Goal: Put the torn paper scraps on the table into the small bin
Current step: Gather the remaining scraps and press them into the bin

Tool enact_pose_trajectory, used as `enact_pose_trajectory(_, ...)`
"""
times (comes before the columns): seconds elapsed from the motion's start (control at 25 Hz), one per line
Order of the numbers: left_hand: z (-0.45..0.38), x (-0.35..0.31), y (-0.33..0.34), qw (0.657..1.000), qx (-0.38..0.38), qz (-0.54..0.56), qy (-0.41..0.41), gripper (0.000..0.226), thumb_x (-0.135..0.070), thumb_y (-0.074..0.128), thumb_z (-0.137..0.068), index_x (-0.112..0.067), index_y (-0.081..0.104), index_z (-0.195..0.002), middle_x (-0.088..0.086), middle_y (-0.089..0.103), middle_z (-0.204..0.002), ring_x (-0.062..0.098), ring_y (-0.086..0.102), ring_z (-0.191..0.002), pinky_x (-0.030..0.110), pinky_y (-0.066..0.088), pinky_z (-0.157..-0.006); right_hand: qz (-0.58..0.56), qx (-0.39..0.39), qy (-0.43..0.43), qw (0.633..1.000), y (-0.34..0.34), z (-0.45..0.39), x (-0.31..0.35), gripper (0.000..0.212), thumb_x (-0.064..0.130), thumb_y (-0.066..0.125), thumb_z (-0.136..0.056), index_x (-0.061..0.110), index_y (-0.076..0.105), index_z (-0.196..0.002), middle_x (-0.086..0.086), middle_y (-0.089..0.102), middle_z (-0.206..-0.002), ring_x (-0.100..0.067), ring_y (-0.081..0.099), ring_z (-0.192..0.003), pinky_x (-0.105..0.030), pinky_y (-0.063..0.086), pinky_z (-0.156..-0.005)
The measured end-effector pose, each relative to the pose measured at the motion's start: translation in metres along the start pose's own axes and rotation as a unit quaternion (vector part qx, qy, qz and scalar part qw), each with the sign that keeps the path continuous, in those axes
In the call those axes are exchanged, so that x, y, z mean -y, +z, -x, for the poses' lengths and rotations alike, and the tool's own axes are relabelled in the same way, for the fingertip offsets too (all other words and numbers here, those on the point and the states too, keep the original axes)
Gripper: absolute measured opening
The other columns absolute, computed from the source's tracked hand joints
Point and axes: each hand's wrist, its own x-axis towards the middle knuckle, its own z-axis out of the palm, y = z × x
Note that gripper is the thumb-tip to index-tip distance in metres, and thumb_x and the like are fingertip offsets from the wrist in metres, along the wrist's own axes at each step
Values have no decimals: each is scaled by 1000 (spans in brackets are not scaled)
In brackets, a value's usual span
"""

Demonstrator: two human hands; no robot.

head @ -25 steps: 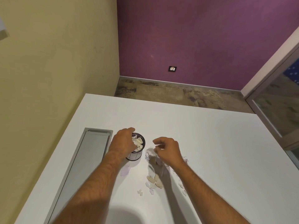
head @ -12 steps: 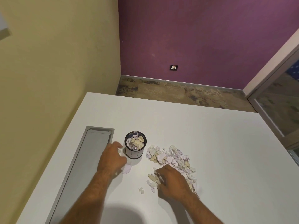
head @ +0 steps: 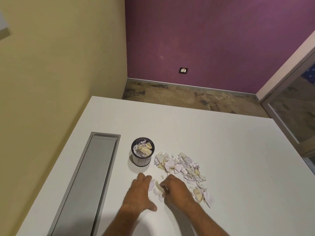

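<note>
Both hands on table (head: 221, 142): left hand (head: 139, 193) flat, right hand (head: 177, 191) curled over scraps (head: 184, 167); bin (head: 142, 151) beyond.

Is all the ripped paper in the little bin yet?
Not yet. The small bin is already nearly full of scraps. Both hands, left hand and right hand, are gathering a few pieces near them. A big pile of scraps lies on the table.

The white table (head: 221, 142) in front of me carries a small bin (head: 142, 153) of scraps, standing upright left of the middle. Just right of it, torn paper scraps (head: 184, 169) spread toward the near edge. A long grey panel (head: 88, 181) is set flush along the left edge.
</note>
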Motion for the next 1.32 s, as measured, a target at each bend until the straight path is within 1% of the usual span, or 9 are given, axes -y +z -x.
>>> enact_pose_trajectory(0.16,-3,-8,13,999,-7,16,27,91,-38,85,-61,-30,36,-138,-3,39,-127,20,46,-114,35,46,-96,-1,-25,-3,1000,2,4,2,20,16,64,-82,20,70,-101,0,64,-100,-20,60,-89,-29,49,-78)
enact_pose_trajectory(0.28,-4,-12,19,998,-24,20,50,60,-34,77,-73,-28,50,-126,-1,45,-119,19,52,-107,33,46,-92,-12,-29,-20,999,3,6,2,30,19,59,-81,22,69,-109,0,66,-102,-19,62,-91,-27,50,-79)
enact_pose_trajectory(0.44,-3,-13,28,995,-62,62,48,27,-30,61,-87,-26,64,-113,-1,55,-110,17,58,-102,30,47,-90,-33,-37,-42,998,10,11,3,32,20,51,-78,22,72,-102,-2,70,-96,-20,63,-87,-26,49,-75)
enact_pose_trajectory(0.64,-2,-9,35,989,-107,104,20,19,-33,53,-87,-20,66,-82,-1,59,-82,18,59,-76,33,51,-72,-200,-93,23,975,10,21,2,24,19,61,-73,27,78,-89,10,74,-83,-6,67,-71,-23,55,-66)
enact_pose_trajectory(0.8,1,1,37,981,-138,139,15,17,-25,58,-85,-29,74,-90,-3,68,-82,14,62,-75,29,51,-70,-306,-144,48,940,-3,19,1,20,8,76,-71,26,79,-80,10,74,-74,-6,68,-67,-18,54,-61)
enact_pose_trajectory(0.96,3,2,27,952,-205,226,4,18,-16,72,-78,-29,78,-90,-7,73,-82,7,65,-75,25,53,-74,-375,-188,56,906,-27,10,5,27,0,78,-71,26,79,-77,9,77,-77,-7,70,-69,-18,54,-63)
enact_pose_trajectory(1.12,-1,-9,-2,900,-266,344,-5,21,-11,76,-77,-28,79,-90,-16,73,-86,-2,67,-77,24,57,-76,-403,-238,34,883,-66,-16,24,19,5,80,-72,24,78,-78,10,76,-76,-4,70,-71,-14,53,-64)
enact_pose_trajectory(1.24,-5,-16,-34,859,-304,412,-10,24,-14,76,-79,-33,76,-93,-17,73,-89,3,69,-79,28,59,-72,-358,-249,-4,900,-89,-44,43,15,8,78,-74,23,76,-77,10,74,-73,-1,68,-70,-14,54,-66)
enact_pose_trajectory(1.32,-9,-16,-55,838,-344,424,-12,24,-16,77,-78,-35,76,-92,-18,72,-87,3,69,-77,21,57,-69,-297,-244,-34,923,-97,-62,55,13,8,75,-76,20,77,-78,9,74,-76,-2,69,-71,-16,55,-69)
